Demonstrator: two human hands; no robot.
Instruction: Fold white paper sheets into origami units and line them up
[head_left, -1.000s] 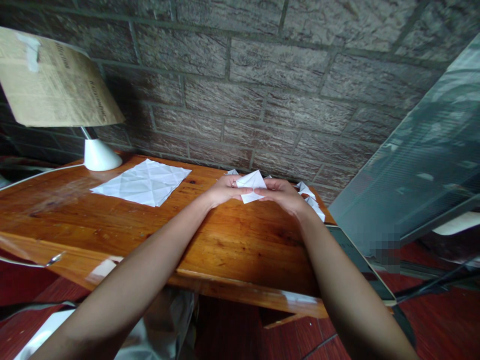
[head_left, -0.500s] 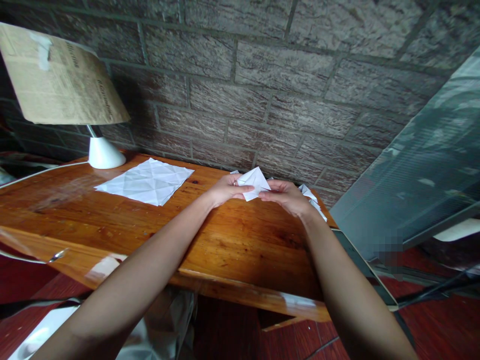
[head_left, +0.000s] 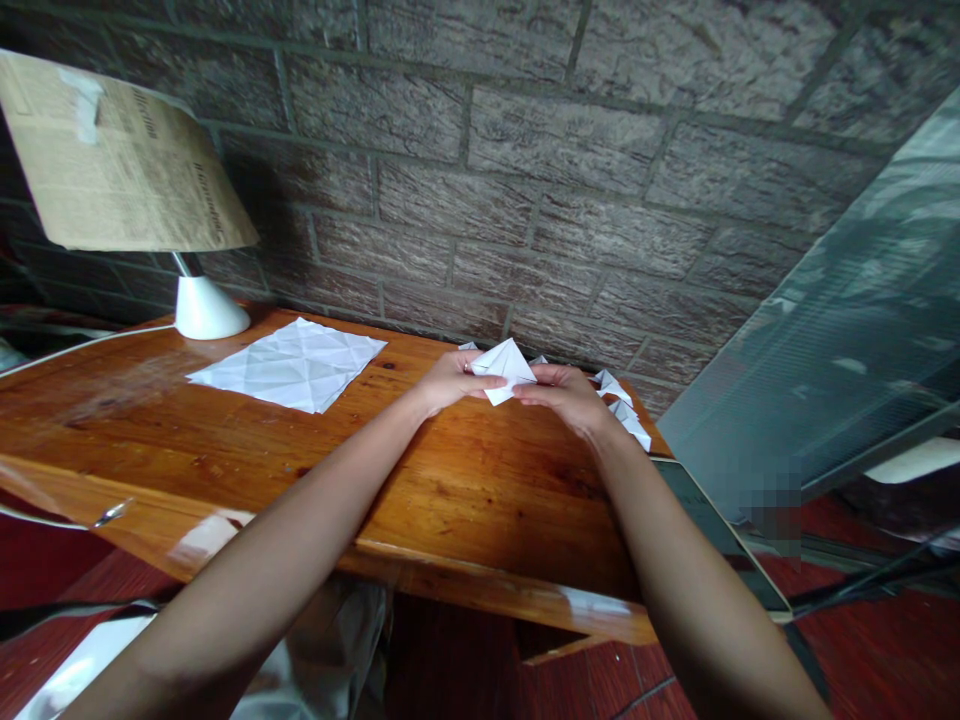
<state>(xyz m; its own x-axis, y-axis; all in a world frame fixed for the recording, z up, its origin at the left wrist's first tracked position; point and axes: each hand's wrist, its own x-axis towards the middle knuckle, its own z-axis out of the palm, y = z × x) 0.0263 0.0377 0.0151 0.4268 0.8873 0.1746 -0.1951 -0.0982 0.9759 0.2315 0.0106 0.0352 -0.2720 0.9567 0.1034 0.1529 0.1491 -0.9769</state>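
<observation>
A small white folded paper (head_left: 505, 362), diamond-shaped with creases fanning from its top point, is held up above the far side of the wooden table (head_left: 480, 490). My left hand (head_left: 454, 383) grips its left corner, thumb across the front. On the other side my right hand (head_left: 561, 393) pinches the right corner between thumb and fingers. Both hands are closed on the paper, and the fingers behind it are hidden. Beyond my right wrist lie more folded white papers (head_left: 628, 422), partly covered by the hand and arm.
Creased white sheets (head_left: 296, 365) lie flat at the left of the table. A lamp with a white base (head_left: 210, 308) and newsprint shade stands behind them. A brick wall (head_left: 450, 200) borders the far edge. By my right forearm is a dark flat panel with a pale rim (head_left: 709, 520).
The folded paper has tilted slightly, so its creased upper flaps show more. My right hand and forearm have shifted a little left, uncovering more of the folded papers at the right.
</observation>
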